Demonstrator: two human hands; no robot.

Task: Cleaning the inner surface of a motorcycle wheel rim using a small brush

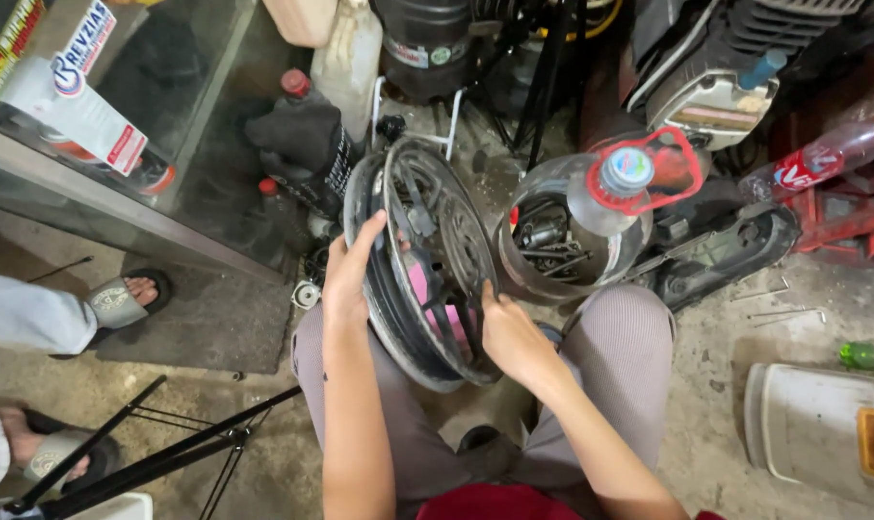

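Wheel rim upright between knees; left hand and right hand grip it.

**Around the workshop floor**

Glass-fronted cabinet at upper left, stickers on the pane. Black oil bottle with red cap leans against its corner; white jug just behind. Clear plastic bottle with blue cap and red ring handle stands over a metal pot full of loose parts. Soda bottle with red label lies at far right, near red machinery. Black engine cover on the concrete, a few nails beside it. White plastic container at lower right. Another person's sandalled feet at left; black tripod legs below.
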